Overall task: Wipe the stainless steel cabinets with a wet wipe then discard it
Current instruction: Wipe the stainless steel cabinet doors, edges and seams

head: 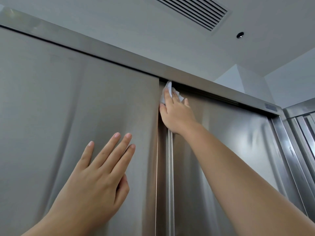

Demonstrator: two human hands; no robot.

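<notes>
A tall stainless steel cabinet with two sliding doors fills the view. Its left door point(68, 116) overlaps the right door point(230, 142) at a vertical seam. My right hand point(177, 114) reaches up to the top left corner of the right door, with its straight fingers pressing a crumpled white wet wipe point(167, 91) against the steel just below the top rail point(119, 56). My left hand point(100, 172) lies with straight fingers flat against the left door, lower down, holding nothing.
A vertical handle strip point(171, 176) runs down the right door's left edge. Another steel cabinet point(305, 126) stands at the far right. Above are a white ceiling, an air vent point(197, 11) and a small round ceiling fitting point(240, 35).
</notes>
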